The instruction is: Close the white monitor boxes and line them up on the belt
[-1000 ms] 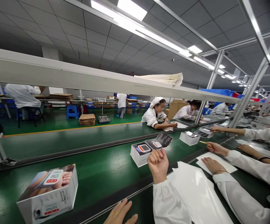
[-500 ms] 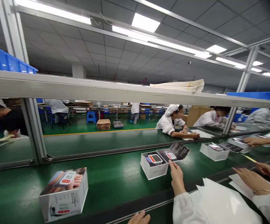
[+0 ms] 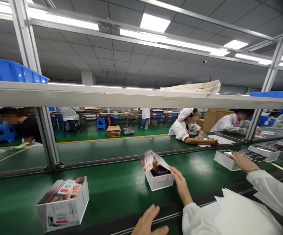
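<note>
A small white box (image 3: 159, 181) stands open on the green conveyor belt (image 3: 112, 186), with a device inside. Its printed lid flap (image 3: 152, 160) is raised and blurred, mid-swing over the box. My right hand (image 3: 180, 184), in a white sleeve, reaches to the box's right side with its fingertips against the base of the flap. My left hand (image 3: 148, 222) lies at the near edge of the belt with its fingers apart, holding nothing. A closed printed box (image 3: 63, 204) sits on the belt to the left.
A neighbour's hand (image 3: 241, 161) touches another open box (image 3: 226, 160) to the right. White sheets (image 3: 239, 215) lie at my lower right. A metal shelf (image 3: 131, 96) spans overhead, carrying a blue bin (image 3: 9, 71) and stacked cardboard (image 3: 192, 87). Workers sit across the belt.
My view has turned left. The box's lid flap, lying flat open before, has swung up over the box under my right fingers. My left hand has come further into view.
</note>
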### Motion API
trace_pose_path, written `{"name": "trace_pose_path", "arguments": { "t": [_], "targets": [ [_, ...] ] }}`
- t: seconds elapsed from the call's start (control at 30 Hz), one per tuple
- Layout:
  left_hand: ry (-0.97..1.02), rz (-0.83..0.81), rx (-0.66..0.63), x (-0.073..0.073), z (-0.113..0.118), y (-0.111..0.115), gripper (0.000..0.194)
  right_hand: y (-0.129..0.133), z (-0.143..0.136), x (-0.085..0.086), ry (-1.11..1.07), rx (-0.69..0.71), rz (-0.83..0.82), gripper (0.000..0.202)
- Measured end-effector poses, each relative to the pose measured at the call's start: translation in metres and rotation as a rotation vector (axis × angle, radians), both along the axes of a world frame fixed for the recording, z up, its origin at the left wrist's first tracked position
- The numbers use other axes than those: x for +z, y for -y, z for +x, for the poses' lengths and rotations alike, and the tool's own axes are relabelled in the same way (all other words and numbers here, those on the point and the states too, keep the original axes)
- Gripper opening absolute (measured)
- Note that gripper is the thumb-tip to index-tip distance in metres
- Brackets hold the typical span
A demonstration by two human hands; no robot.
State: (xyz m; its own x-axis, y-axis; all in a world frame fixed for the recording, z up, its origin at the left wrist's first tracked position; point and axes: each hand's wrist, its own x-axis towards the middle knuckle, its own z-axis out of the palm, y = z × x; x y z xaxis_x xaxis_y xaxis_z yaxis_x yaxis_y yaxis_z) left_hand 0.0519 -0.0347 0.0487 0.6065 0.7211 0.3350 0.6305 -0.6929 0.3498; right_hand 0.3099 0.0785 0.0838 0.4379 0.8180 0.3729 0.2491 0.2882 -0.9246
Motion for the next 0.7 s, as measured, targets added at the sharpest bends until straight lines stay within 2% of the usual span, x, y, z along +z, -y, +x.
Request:
{"name": "trace_pose_path", "arguments": {
  "t": [0.07, 0.13, 0.2, 0.27, 0.33, 0.43, 0.5, 0.57, 0.63, 0.7],
  "targets": [
    [-0.001, 0.083, 0.002, 0.034, 0.002, -0.022, 0.069, 0.001, -0.001, -0.001, 0.013, 0.103, -0.027, 0.047],
    [0.033, 0.125, 0.079, 0.063, 0.006, -0.045, 0.074, 0.000, -0.003, -0.002, 0.018, 0.114, -0.059, 0.048],
    [0.060, 0.033, 0.171, 0.079, 0.012, -0.067, 0.081, -0.001, -0.009, -0.003, 0.020, 0.130, -0.066, 0.049],
    [0.105, -0.122, 0.197, 0.077, 0.016, -0.081, 0.086, -0.001, -0.016, -0.003, 0.009, 0.191, -0.066, 0.051],
    [0.190, -0.210, 0.174, 0.061, 0.016, -0.086, 0.091, -0.002, -0.023, -0.003, -0.012, 0.246, -0.077, 0.053],
    [0.246, -0.209, 0.142, 0.041, 0.008, -0.080, 0.100, -0.002, -0.030, -0.001, -0.017, 0.234, -0.082, 0.054],
    [0.154, -0.134, 0.147, 0.046, -0.001, -0.072, 0.107, -0.001, -0.034, 0.002, -0.045, 0.202, -0.058, 0.054],
    [0.000, 0.040, 0.149, 0.071, -0.009, -0.067, 0.109, -0.001, -0.040, 0.005, -0.138, 0.217, -0.063, 0.058],
    [-0.159, 0.240, 0.103, 0.109, -0.015, -0.064, 0.104, 0.001, -0.050, 0.007, -0.250, 0.298, -0.092, 0.062],
    [-0.288, 0.318, -0.006, 0.149, -0.021, -0.065, 0.100, 0.003, -0.063, 0.009, -0.303, 0.385, -0.100, 0.065]
  ]
}}
